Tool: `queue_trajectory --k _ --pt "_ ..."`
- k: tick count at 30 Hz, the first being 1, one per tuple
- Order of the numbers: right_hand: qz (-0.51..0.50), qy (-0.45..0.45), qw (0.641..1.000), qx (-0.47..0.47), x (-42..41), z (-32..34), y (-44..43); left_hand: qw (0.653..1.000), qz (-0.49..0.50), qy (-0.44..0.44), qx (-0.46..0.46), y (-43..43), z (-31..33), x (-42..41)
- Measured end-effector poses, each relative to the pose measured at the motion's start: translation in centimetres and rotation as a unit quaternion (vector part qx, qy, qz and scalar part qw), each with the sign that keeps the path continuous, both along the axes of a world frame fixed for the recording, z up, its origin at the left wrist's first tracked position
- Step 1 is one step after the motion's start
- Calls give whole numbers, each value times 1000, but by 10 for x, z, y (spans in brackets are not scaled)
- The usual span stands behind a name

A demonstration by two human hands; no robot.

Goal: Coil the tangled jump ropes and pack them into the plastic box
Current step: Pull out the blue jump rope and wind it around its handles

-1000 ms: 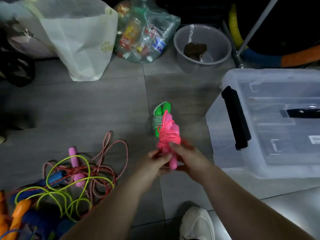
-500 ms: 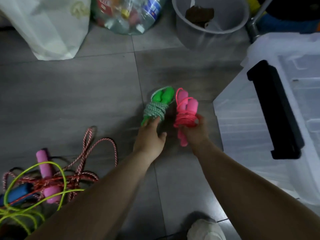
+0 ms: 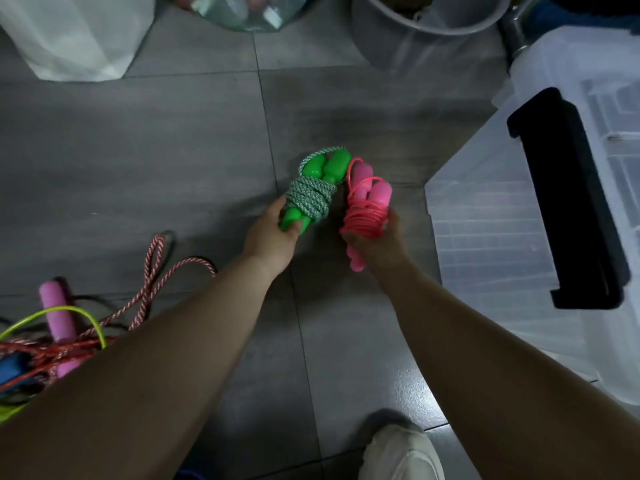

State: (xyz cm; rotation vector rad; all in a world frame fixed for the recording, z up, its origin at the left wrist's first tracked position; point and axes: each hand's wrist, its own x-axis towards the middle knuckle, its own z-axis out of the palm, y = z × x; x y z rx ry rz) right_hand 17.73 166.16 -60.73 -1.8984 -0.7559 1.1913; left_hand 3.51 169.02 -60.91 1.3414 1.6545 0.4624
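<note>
A white shoe (image 3: 401, 452) stands nearest on the grey floor (image 3: 138, 150). At the lower left lies a tangle of ropes (image 3: 62, 344), among them a red-and-white cord (image 3: 152, 271) and a pink handle (image 3: 57, 317). Farther out, the left hand (image 3: 273, 233) grips the green coiled rope (image 3: 318, 188) by its handle ends. Just beside it, the right hand (image 3: 377, 244) clasps the pink coiled rope (image 3: 367, 206) around its windings. Both bundles are held near the floor, left of the plastic box (image 3: 502, 237) with its black handle (image 3: 571, 202). Beyond stand a grey bucket (image 3: 433, 26) and a white bag (image 3: 69, 36).
</note>
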Motion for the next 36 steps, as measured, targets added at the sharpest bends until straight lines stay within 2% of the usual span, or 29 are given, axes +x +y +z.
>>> queue_trajectory --k 5,9,11,13,14,16,17,19,20,21,22,24,27,29,33,36 --pt "28 -34 999 -25 6 22 -5 999 -9 36 -16 -12 4 -6" --pt "40 -79 995 -38 3 53 -24 1000 11 10 -23 -40 35 -30" --pt "85 -116 989 -19 -1 68 -39 1000 16 21 -17 -69 57 -53" --pt "138 -139 980 -39 -7 87 -53 999 9 50 8 -105 75 -85" --pt "169 -151 972 -60 -12 100 -57 997 -2 73 12 -124 86 -103" --pt "249 -196 943 -102 -24 125 -59 997 50 65 -14 -158 109 -139" --pt "292 -217 925 -107 -30 139 -59 993 74 13 -91 -173 122 -154" --pt "363 -244 896 -73 -50 161 -58 992 106 33 -61 -200 137 -184" --pt "393 -249 884 -53 -63 168 -60 981 161 61 -93 -217 142 -195" --pt "416 -248 874 -44 -77 173 -64 973 171 123 -90 -235 138 -205" --pt "439 -239 866 -35 -92 176 -70 969 174 140 -108 -253 133 -212" --pt "463 -215 859 -37 -125 169 -89 966 174 126 -147 -282 123 -222" --pt "494 -189 844 -86 -173 140 -134 959 197 140 -148 -311 108 -233" --pt "540 -200 811 -108 -196 110 -169 960 204 126 -146 -324 94 -237" --pt "693 -257 672 -49 -230 76 -223 962 208 83 -159 -340 70 -242" --pt "758 -285 587 -9 -247 56 -231 967 199 40 -154 -346 55 -242"
